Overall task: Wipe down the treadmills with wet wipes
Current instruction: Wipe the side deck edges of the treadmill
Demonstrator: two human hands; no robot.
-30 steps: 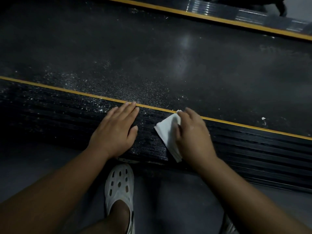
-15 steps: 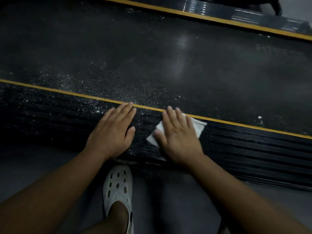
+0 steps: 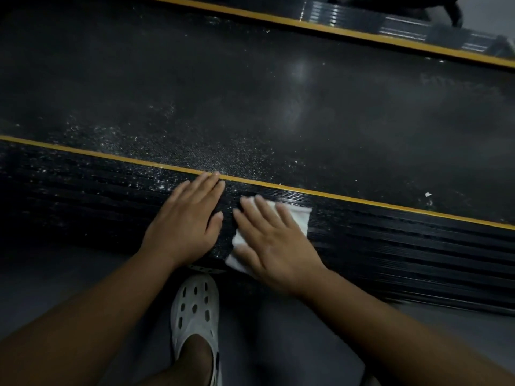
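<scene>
A black treadmill lies across the view, its belt [image 3: 278,107] speckled with white dust. A ribbed black side rail [image 3: 390,246] with a yellow stripe runs along the near edge. My right hand [image 3: 273,240] lies flat with straight fingers on a white wet wipe [image 3: 299,218], pressing it onto the rail. The wipe shows at the fingertips and beside the thumb; the rest is hidden under the palm. My left hand [image 3: 186,221] rests flat on the rail just to the left, fingertips at the yellow stripe, holding nothing.
My foot in a white perforated clog [image 3: 195,310] stands on the grey floor [image 3: 306,344] against the rail. A far rail [image 3: 362,26] with its own yellow stripe runs along the top. A small white scrap [image 3: 427,194] lies on the belt at right.
My right hand flattened over the wipe and slid it left along the rail, close to my left hand. The left hand has stayed in place.
</scene>
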